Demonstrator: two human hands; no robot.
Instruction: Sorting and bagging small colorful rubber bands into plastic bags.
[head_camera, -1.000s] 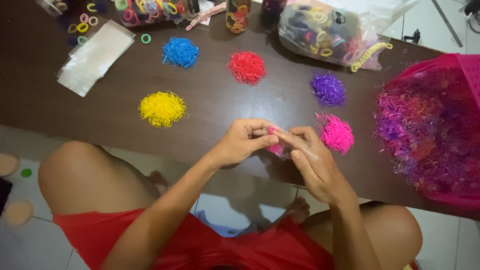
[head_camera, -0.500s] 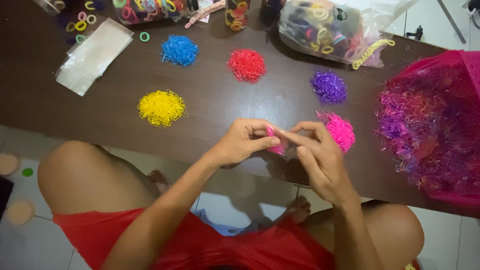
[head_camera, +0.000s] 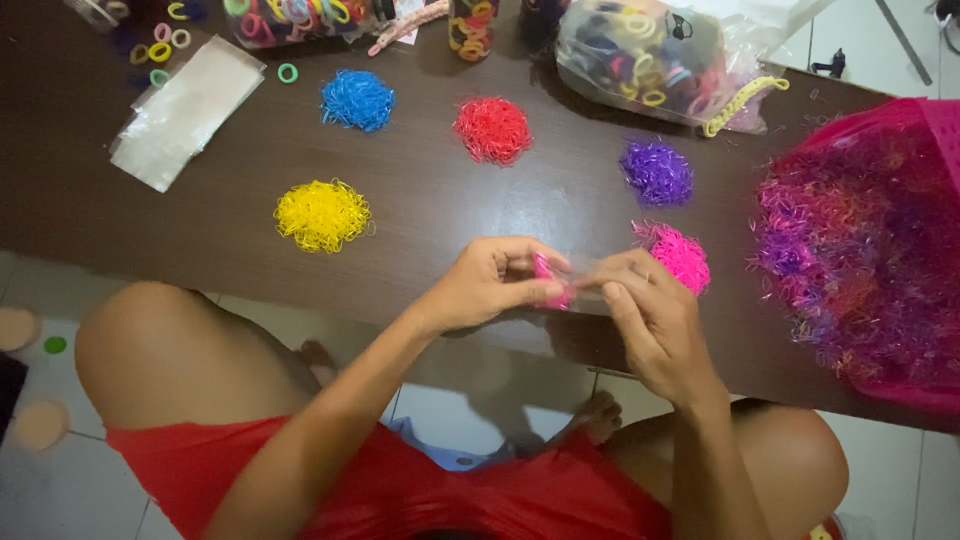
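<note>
Both hands, left hand (head_camera: 495, 285) and right hand (head_camera: 645, 310), pinch 1 pink band (head_camera: 548, 283) beside the pink pile (head_camera: 678, 255). Likely light, stretchy; grip by fingertips.

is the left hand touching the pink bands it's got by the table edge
Touching. The head view shows the left hand with fingertips pinched on the small pink bands, no gap visible between them.
</note>
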